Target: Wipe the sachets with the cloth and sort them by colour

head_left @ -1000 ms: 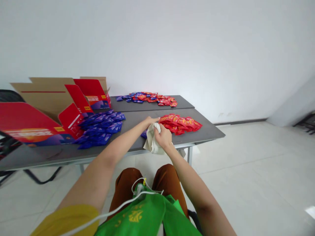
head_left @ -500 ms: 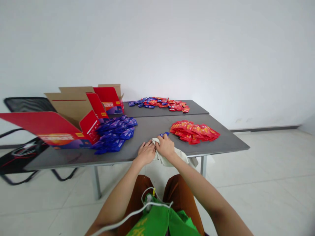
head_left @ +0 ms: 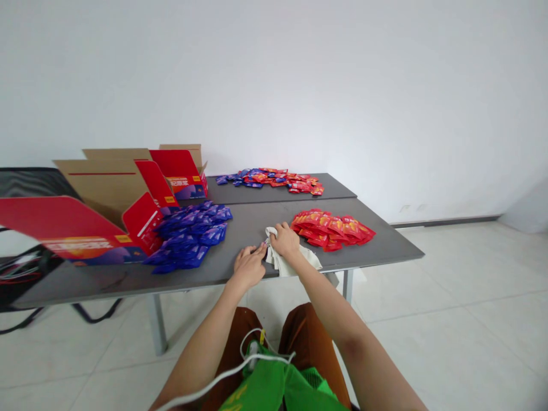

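My right hand [head_left: 285,241] is closed on a white cloth [head_left: 308,258] and presses it to the dark grey table [head_left: 257,214] near the front edge. Part of the cloth bunches up past the fingers, while the rest spreads under the wrist. Just left of it, my left hand [head_left: 250,266] lies on the tabletop with its fingers stretched out, the index fingertip at the cloth's edge. Whatever may be beneath those fingertips is too small to make out. Beside the right hand is a pile of red sachets [head_left: 331,228]; left of the left hand is a pile of blue sachets [head_left: 192,234].
Open red cartons [head_left: 141,225] with raised brown flaps stand at the table's left. Mixed red and blue sachets [head_left: 274,178] lie near the wall at the back. A black mesh chair [head_left: 34,181] is at far left. A white cable [head_left: 226,377] crosses my lap.
The blue sachet that showed beyond my right hand is no longer visible. My right hand and the cloth have moved slightly apart from my left hand. The view has shifted a little to the right.
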Action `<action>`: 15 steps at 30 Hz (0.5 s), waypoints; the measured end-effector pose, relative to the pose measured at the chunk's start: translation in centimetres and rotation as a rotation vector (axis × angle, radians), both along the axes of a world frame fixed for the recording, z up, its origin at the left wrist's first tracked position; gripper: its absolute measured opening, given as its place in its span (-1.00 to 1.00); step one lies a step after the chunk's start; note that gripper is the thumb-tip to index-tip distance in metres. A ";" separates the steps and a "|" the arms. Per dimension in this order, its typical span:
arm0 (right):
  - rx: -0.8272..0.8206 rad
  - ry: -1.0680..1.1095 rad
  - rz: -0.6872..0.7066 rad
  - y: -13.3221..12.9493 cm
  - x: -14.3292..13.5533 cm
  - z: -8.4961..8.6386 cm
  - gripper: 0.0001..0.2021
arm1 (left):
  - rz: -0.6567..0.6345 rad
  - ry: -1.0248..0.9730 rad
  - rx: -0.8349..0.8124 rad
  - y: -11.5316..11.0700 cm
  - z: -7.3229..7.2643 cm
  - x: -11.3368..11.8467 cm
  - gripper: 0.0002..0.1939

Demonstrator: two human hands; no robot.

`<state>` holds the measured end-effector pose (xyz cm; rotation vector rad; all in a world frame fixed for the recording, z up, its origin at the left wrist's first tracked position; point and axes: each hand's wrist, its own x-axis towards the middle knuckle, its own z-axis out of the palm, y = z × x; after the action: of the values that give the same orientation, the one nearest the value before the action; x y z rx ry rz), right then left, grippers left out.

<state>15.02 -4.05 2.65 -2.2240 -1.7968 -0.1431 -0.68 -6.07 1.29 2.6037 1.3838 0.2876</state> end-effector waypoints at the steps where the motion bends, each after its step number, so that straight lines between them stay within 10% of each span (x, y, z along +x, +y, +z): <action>1: 0.006 -0.018 0.058 -0.4 0.0 -0.1 -0.70 | 0.002 0.011 -0.012 0.2 0.2 0.0 -0.28; 5: -0.005 -0.053 0.225 -1.0 0.8 -0.3 -0.74 | 0.002 0.020 -0.056 0.6 0.5 -0.1 -0.28; 15: -0.059 -0.021 0.024 2.5 0.3 0.4 -0.70 | -0.078 -0.025 -0.049 1.2 -0.7 -1.0 -0.15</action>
<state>15.29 -1.56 3.09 -2.2480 -1.8611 -0.1109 -1.72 -4.91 0.57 2.5977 1.2615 0.2699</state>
